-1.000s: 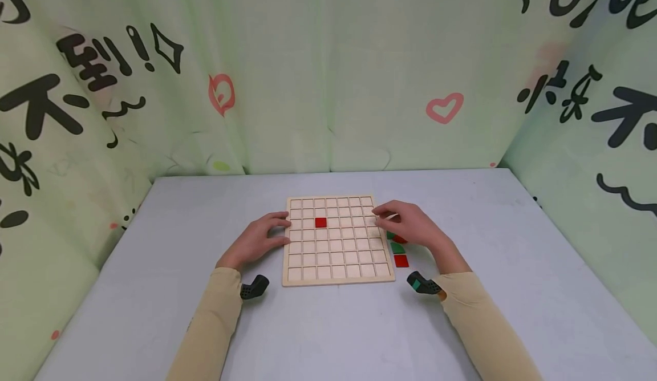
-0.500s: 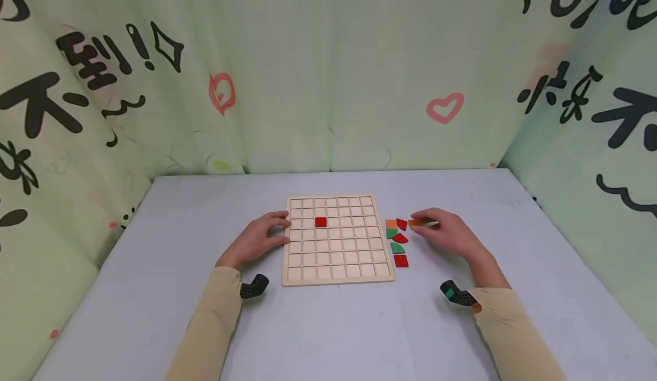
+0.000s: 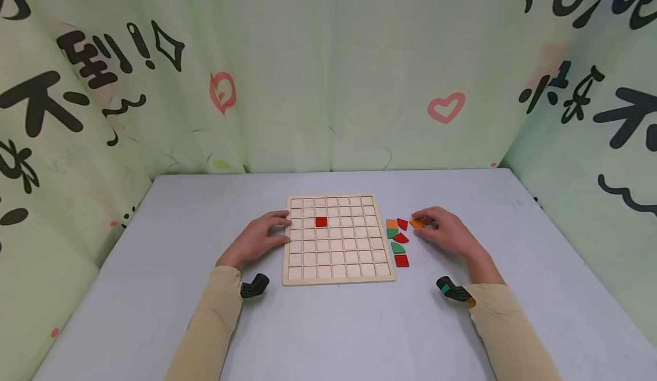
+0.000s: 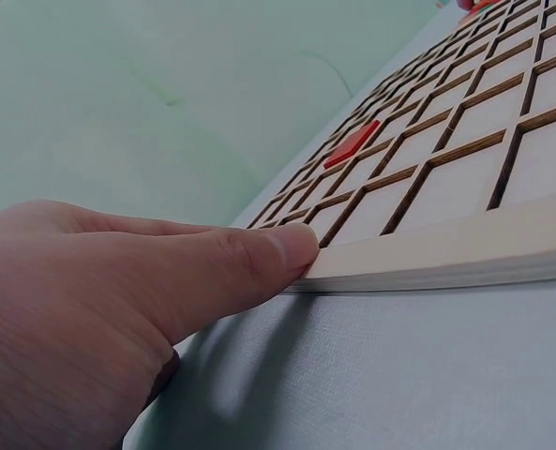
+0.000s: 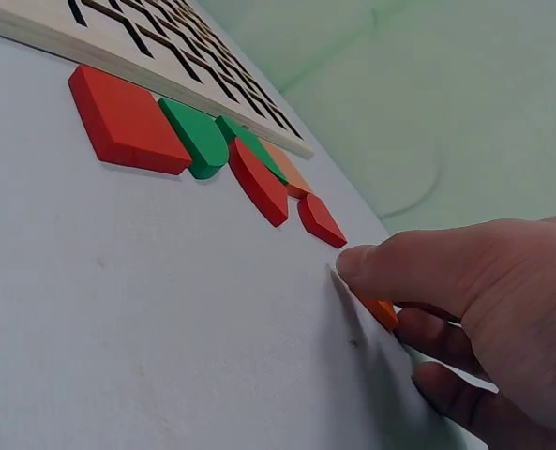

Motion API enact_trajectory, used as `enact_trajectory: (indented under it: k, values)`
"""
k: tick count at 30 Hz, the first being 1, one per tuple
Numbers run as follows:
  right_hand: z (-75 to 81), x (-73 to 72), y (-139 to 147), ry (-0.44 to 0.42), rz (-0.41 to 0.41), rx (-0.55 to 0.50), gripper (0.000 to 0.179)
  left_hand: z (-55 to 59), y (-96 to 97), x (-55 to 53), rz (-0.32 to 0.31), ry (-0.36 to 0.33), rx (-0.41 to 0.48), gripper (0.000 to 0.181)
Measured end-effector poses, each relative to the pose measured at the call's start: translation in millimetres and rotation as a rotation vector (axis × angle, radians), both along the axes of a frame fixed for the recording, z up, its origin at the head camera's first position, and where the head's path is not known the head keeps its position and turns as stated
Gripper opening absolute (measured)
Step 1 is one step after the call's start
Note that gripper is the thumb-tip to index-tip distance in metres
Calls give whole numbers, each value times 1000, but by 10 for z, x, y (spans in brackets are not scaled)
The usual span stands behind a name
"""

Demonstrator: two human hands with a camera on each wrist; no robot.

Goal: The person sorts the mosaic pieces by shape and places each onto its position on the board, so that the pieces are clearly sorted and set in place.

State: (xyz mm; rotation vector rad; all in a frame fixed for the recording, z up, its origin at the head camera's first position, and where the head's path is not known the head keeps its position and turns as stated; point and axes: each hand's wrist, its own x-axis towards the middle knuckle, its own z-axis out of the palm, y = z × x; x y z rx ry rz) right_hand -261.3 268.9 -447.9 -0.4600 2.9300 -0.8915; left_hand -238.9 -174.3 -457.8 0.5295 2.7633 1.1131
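Note:
A wooden grid board (image 3: 344, 244) lies flat on the table, with one red square tile (image 3: 321, 222) set in a cell toward its upper left. My left hand (image 3: 251, 241) rests at the board's left edge, thumb and fingertips touching the frame; the left wrist view shows the thumb (image 4: 259, 258) on the rim. To the right of the board, my right hand (image 3: 446, 231) pinches an orange tile (image 5: 381, 312) between thumb and fingers, low over the table. Part of that tile is hidden behind the thumb.
Beside the board's right edge lies a column of loose tiles: an orange one (image 3: 392, 223), green ones (image 3: 397, 248), curved red ones (image 3: 401, 238) and a red square (image 3: 402, 260). A pale green curtain (image 3: 328, 84) stands behind the table.
My right hand has moved from the board's right edge out past the loose tiles and has taken hold of the orange tile, which has turned slightly. The left hand has stayed put.

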Motion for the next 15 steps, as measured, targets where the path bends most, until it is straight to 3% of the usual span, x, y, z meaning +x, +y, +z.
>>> enact_trajectory:
  k: [9,15]
  values:
    - [33,5,-23,7,50,-5,32,19,5,1,6,-5,-5,43]
    - [48,17,-21,-27,33,-18,35,14,-8,-1,6,-5,-8,43]
